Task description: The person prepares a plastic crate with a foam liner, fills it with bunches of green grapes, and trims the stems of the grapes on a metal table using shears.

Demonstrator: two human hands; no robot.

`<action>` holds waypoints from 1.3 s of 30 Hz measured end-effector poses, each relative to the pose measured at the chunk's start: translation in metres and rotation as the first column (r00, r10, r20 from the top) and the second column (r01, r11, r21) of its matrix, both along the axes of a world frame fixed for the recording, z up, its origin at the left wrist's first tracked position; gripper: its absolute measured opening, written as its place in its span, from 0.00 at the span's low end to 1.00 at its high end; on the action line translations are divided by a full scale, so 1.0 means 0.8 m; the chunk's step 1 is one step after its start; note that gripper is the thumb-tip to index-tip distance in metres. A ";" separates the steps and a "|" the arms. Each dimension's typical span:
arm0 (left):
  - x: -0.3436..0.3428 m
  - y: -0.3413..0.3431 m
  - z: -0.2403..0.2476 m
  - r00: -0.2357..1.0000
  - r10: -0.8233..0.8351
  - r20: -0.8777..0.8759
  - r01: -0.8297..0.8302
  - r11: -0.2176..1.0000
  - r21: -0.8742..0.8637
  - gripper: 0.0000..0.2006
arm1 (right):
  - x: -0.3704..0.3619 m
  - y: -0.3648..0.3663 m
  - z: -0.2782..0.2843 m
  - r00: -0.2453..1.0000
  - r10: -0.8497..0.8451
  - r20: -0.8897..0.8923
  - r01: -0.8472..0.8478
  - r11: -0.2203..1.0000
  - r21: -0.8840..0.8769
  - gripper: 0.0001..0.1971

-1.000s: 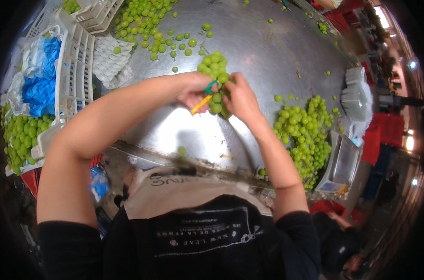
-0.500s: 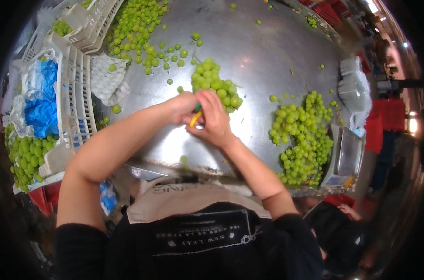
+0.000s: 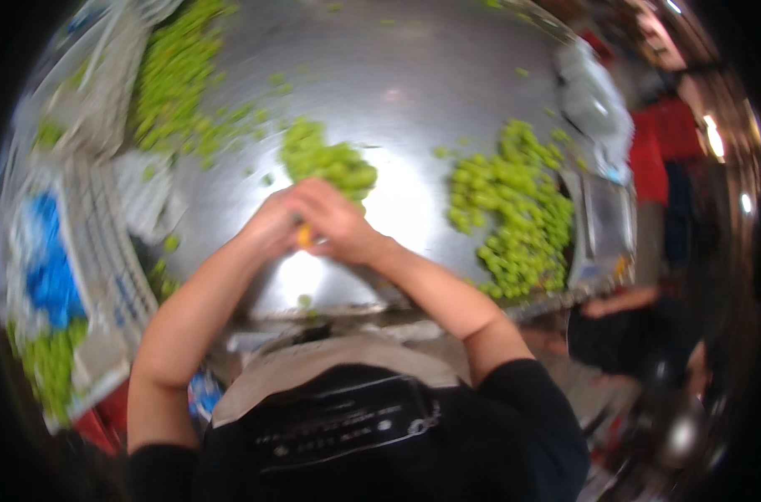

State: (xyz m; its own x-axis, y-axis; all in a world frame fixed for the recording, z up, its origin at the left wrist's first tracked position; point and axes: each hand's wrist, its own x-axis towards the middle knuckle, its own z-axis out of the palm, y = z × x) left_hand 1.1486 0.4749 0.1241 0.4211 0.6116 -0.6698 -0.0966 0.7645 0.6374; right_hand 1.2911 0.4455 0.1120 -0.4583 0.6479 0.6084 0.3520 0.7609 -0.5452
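Over the steel table [image 3: 397, 268], my two hands meet just on the near side of a bunch of green grapes [image 3: 326, 159]. My left hand [image 3: 267, 226] is closed at the stem end of the bunch, its fingertips partly hidden by the other hand. My right hand [image 3: 343, 222] curls over it, closed around scissors with a yellow-orange loop handle [image 3: 305, 236]; their blades are hidden. Motion blurs the whole picture, so finger detail is poor. To the right lies a larger pile of grape bunches [image 3: 514, 209].
Loose grapes [image 3: 175, 84] spread across the far left. White plastic crates [image 3: 104, 243] line the left side, with blue plastic [image 3: 50, 259] inside one. Clear plastic trays [image 3: 594, 100] stack at the right edge near a grey bin [image 3: 606, 217]. Another person [image 3: 631, 330] is at lower right.
The view has swung, shifting the table contents leftward and blurring them. Both hands remain together by the same bunch, with the yellow handle still between them.
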 end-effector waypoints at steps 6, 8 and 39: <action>-0.015 0.008 -0.019 0.987 -0.104 0.120 0.109 0.993 -0.034 0.17 | 0.003 0.009 -0.016 0.995 0.086 -0.050 -0.088 0.995 -0.042 0.27; -0.011 0.004 -0.014 0.996 -0.082 0.026 0.083 0.996 -0.028 0.17 | 0.013 0.006 -0.007 0.996 0.059 -0.070 -0.057 0.998 0.029 0.29; -0.012 -0.002 -0.030 0.997 -0.070 -0.038 0.059 0.968 -0.244 0.16 | 0.012 0.005 -0.022 0.991 -0.050 -0.125 0.084 0.956 0.282 0.16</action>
